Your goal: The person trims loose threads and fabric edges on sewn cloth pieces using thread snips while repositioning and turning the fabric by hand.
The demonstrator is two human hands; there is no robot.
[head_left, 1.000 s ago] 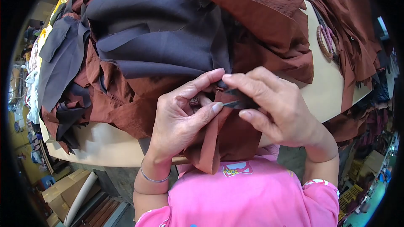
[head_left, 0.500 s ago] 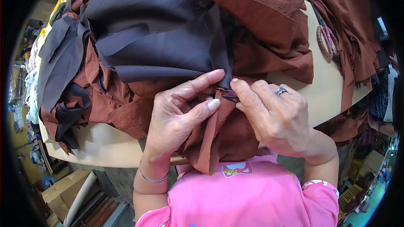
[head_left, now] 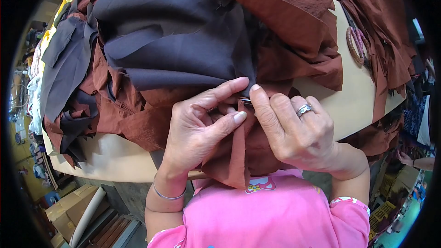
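My left hand (head_left: pixel 197 124) is closed on brown fabric (head_left: pixel 236 151), whose narrow strip hangs below my thumb. My right hand (head_left: pixel 296 128), with a ring on one finger, is closed round a small tool (head_left: pixel 246 101); only its thin metallic tip shows, touching the fabric between my hands. The rest of the tool is hidden by my fingers. Dark grey fabric (head_left: pixel 179 55) reaches from the pile down to my left fingertips. More brown fabric lies behind my right hand.
Scissors with wrapped handles (head_left: pixel 356 46) lie on the pale table (head_left: pixel 110 158) at the right. Brown cloth (head_left: pixel 381 32) drapes over the right edge. A cardboard box (head_left: pixel 73 204) stands lower left. Another person's hand and forearm (head_left: pixel 415 161) show at the far right.
My right hand has swung in from the raised tool position, bringing the tip to the fabric. The brown strip has shifted slightly right. Another person's forearm has come into view at the right.
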